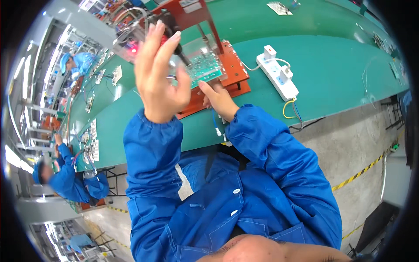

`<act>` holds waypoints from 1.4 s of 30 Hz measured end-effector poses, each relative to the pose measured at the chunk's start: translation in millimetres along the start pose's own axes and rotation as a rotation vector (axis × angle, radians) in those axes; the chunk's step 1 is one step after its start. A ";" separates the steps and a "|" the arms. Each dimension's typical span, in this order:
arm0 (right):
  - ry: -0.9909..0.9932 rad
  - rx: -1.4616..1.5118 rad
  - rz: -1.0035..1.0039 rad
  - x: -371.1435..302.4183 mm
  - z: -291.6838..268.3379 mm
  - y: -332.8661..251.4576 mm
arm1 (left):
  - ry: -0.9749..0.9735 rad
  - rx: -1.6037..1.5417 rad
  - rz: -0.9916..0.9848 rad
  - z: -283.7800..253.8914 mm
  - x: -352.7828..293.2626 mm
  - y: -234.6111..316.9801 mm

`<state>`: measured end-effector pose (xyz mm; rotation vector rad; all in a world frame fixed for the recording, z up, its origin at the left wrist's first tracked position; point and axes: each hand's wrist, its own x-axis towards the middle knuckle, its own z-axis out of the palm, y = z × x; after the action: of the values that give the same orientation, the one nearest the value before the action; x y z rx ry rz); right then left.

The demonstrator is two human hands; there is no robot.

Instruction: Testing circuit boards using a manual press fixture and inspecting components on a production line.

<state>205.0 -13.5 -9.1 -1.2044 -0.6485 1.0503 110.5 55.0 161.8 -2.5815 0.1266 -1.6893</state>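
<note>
In the head view, the left hand (158,83) is raised, fingers long and mostly open; I cannot tell if it touches the black tool (183,56) behind. The right hand's (220,101) thumb meets the near edge of the board (209,75), fingers bent below; its grip is unclear. The board, green, lies on the red stand (238,81).
</note>
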 end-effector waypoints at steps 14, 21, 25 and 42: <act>0.124 -0.978 -0.922 -120.5 47.0 -7.6 | -0.418 -0.242 -1.491 -116.7 -226.9 -64.7; -0.244 -1.034 -0.825 -7.5 126.1 44.3 | -0.152 -0.862 -1.605 -99.3 -244.2 -81.2; -0.233 -1.030 -0.850 21.8 153.9 55.6 | -0.159 -0.912 -1.616 -106.4 -253.9 -78.3; -0.113 -0.787 -0.859 9.9 153.5 48.7 | -0.498 -0.493 -1.371 -128.9 -242.7 -69.4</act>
<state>62.2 61.4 -14.6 -1.3038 -1.5827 0.1050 -101.6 147.8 -1.7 -3.6345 -1.7965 -1.0217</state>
